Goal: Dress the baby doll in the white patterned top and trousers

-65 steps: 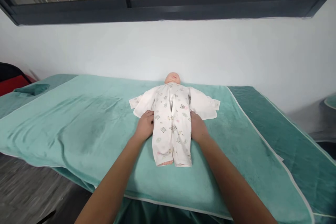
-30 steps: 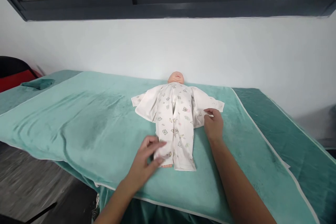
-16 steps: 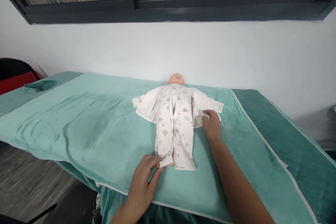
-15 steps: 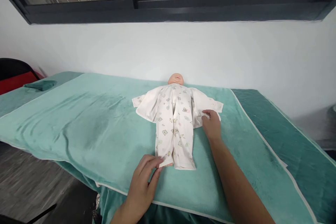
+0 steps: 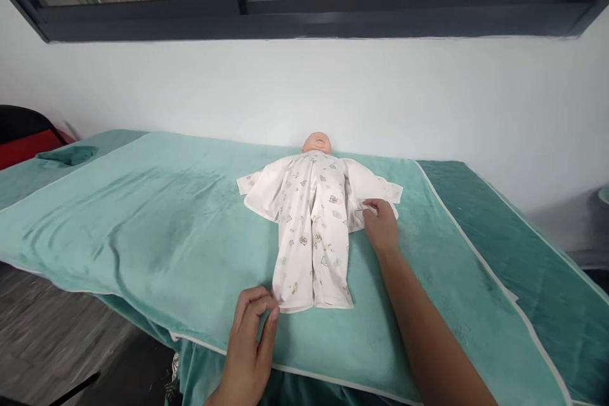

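Observation:
A baby doll (image 5: 316, 142) lies on its back, its head toward the wall. It is covered by a white baby shirt (image 5: 266, 184) with spread sleeves. White printed baby trousers (image 5: 299, 254) lie over the shirt front, their legs pointing toward me. My left hand (image 5: 254, 336) pinches the outer corner of the left trouser leg's hem between thumb and fingers. At the right side, my right hand (image 5: 382, 225) has thumb and forefinger closed on the shirt's lower flap beneath the sleeve. The doll's limbs are hidden under the cloth.
A light green plush blanket (image 5: 157, 216) covers the bed, with darker green cloth (image 5: 499, 235) at the right. A white wall (image 5: 304, 89) rises behind, below a dark window frame (image 5: 304, 20). A red and black object (image 5: 28, 146) sits at far left.
My left hand has moved slightly left and toward me, drawing the trouser leg's hem outward and down. The skin-coloured part under that hem is now covered. My right hand stays at the shirt.

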`<action>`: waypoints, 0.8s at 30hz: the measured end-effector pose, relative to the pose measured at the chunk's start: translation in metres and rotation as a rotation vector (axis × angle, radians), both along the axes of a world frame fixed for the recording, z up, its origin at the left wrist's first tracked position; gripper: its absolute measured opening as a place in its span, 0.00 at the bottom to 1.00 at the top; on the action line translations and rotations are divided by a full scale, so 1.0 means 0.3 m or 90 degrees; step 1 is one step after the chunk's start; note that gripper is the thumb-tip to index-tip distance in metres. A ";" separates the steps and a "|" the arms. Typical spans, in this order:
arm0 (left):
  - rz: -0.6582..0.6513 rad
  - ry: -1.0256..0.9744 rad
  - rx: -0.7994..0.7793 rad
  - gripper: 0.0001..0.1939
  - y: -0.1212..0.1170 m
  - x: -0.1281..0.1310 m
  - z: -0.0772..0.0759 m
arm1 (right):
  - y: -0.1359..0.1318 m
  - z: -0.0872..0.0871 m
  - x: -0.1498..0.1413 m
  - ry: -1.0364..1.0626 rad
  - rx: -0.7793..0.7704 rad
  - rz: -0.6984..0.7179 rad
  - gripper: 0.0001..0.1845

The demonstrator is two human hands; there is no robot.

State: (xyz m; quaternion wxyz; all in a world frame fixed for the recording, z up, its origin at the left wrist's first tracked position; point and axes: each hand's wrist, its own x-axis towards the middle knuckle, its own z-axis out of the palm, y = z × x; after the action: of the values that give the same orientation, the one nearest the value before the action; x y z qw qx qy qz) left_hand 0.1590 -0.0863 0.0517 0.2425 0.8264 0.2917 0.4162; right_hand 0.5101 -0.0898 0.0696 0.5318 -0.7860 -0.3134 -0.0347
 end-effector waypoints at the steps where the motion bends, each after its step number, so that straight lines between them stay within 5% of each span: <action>1: 0.005 0.012 0.039 0.15 0.002 0.011 0.002 | 0.000 0.000 0.000 0.003 -0.001 -0.001 0.15; 4: -0.038 0.080 0.134 0.24 0.007 0.052 0.028 | 0.000 0.001 -0.001 0.009 -0.006 0.003 0.15; 9: -0.083 0.098 0.149 0.20 0.023 0.100 0.065 | -0.002 0.000 -0.001 0.009 -0.006 0.007 0.15; 24: -0.077 -0.052 0.228 0.19 0.023 0.057 0.046 | 0.001 0.002 -0.008 0.007 -0.025 0.015 0.15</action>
State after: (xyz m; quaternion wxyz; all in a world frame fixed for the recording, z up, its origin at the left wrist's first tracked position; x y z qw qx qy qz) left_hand 0.1762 -0.0794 0.0653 0.1275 0.8548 0.1525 0.4794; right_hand 0.5078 -0.0897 0.0703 0.5184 -0.7927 -0.3204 -0.0181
